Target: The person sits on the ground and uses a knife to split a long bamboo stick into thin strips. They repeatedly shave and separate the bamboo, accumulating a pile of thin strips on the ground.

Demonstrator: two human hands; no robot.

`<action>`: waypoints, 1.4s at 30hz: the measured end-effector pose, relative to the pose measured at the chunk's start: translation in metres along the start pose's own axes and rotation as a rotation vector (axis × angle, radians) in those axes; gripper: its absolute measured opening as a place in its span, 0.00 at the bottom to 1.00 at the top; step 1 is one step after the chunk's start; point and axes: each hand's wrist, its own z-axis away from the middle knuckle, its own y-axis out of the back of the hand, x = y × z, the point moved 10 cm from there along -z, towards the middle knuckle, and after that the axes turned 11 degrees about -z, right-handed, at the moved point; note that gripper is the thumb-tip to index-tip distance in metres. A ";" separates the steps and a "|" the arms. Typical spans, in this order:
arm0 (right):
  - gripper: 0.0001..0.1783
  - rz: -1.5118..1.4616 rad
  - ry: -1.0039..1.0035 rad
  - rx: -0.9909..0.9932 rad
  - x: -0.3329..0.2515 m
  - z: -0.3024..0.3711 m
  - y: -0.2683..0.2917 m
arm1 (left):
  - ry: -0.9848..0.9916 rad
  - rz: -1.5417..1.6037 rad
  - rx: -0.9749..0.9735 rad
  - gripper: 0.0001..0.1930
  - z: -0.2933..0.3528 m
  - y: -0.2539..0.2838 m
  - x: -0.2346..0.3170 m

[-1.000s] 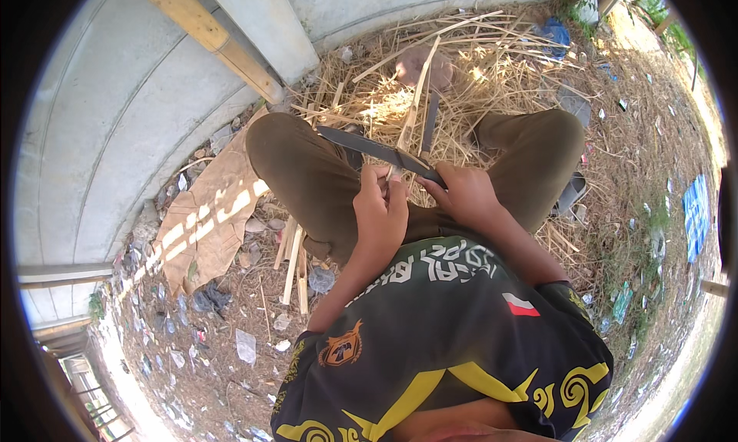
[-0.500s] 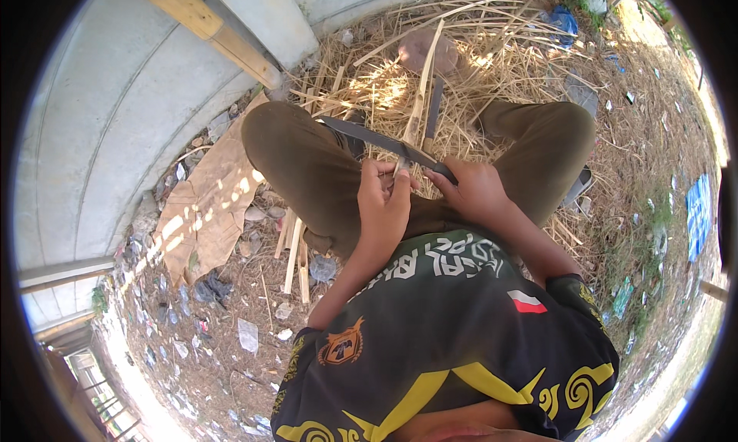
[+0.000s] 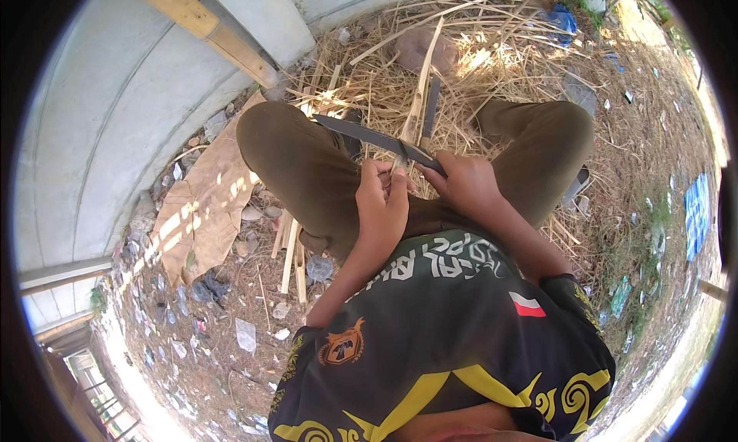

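My left hand (image 3: 383, 204) pinches the near end of a long pale bamboo strip (image 3: 420, 88), which points away from me between my knees. My right hand (image 3: 469, 184) is closed around the dark handle of a long-bladed knife (image 3: 360, 134). Its blade lies across the strip just beyond my left fingers, tip to the left over my left knee. Right of the strip, a second dark-bladed tool (image 3: 432, 108) rests on the shavings; part of it is hidden behind the knife and strip.
Bamboo shavings (image 3: 380, 84) heap up beyond my legs, around a brownish stone (image 3: 425, 50). More split strips (image 3: 289, 257) lie by my left thigh, near a flattened brown cardboard sheet (image 3: 201, 204). A pale wall (image 3: 115, 96) and a bamboo pole (image 3: 238, 54) stand at left.
My right hand and the knife have shifted very slightly left across the strip. My left hand keeps its hold, and the whole view has moved a little.
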 end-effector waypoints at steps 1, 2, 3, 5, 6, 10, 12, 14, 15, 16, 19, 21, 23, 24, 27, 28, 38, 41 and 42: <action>0.22 0.002 -0.008 -0.003 0.000 0.001 -0.001 | 0.003 -0.012 0.000 0.05 0.000 0.000 -0.001; 0.22 0.018 0.017 0.000 -0.003 0.001 0.002 | 0.007 -0.025 0.000 0.05 -0.001 0.000 -0.001; 0.22 0.029 0.039 0.000 -0.006 0.004 0.004 | 0.002 -0.023 0.003 0.05 -0.001 0.001 -0.001; 0.21 0.053 0.056 0.014 -0.008 0.006 0.006 | -0.007 -0.018 0.009 0.05 -0.001 0.001 -0.002; 0.22 0.065 0.053 0.031 -0.007 0.007 0.007 | -0.003 -0.006 0.016 0.05 0.001 0.001 -0.002; 0.22 0.043 0.031 0.102 -0.003 0.007 0.003 | 0.006 0.014 0.039 0.05 0.004 0.003 0.000; 0.21 0.068 0.026 0.087 -0.003 0.007 0.002 | -0.001 0.003 0.056 0.06 0.002 0.004 -0.001; 0.21 0.102 0.038 0.066 -0.004 0.004 0.001 | -0.017 -0.015 0.082 0.07 0.000 0.003 -0.007; 0.20 0.122 0.047 0.051 -0.004 0.005 0.002 | -0.050 -0.028 0.094 0.07 0.000 0.003 -0.008; 0.20 0.143 0.055 0.037 -0.003 0.005 0.001 | -0.084 -0.041 0.105 0.07 0.000 0.003 -0.008; 0.18 0.145 0.112 0.103 0.005 0.002 0.001 | -0.033 -0.026 0.076 0.06 0.001 0.003 -0.007; 0.18 0.158 0.101 0.132 0.010 0.002 -0.004 | 0.004 -0.016 0.065 0.06 0.002 0.004 -0.004; 0.18 0.174 0.095 0.153 0.011 0.002 -0.002 | -0.008 -0.026 0.085 0.06 0.003 0.006 0.001; 0.18 0.181 0.092 0.160 0.009 0.002 0.001 | -0.027 -0.071 0.084 0.06 0.004 0.007 0.001; 0.20 0.210 0.127 0.189 0.010 0.002 0.006 | -0.070 -0.149 0.065 0.06 0.005 0.008 0.002; 0.22 0.222 0.145 0.200 0.011 0.002 0.008 | -0.074 -0.137 0.048 0.06 0.006 0.007 0.005; 0.18 -0.016 0.125 0.035 -0.011 -0.002 -0.002 | -0.150 -0.364 0.149 0.06 -0.006 0.020 0.024; 0.20 -0.025 0.153 0.102 -0.021 -0.004 0.008 | -0.219 -0.313 0.202 0.06 -0.003 0.024 0.048; 0.20 -0.040 0.143 0.139 -0.021 -0.001 0.009 | -0.217 -0.322 0.194 0.06 -0.002 0.022 0.054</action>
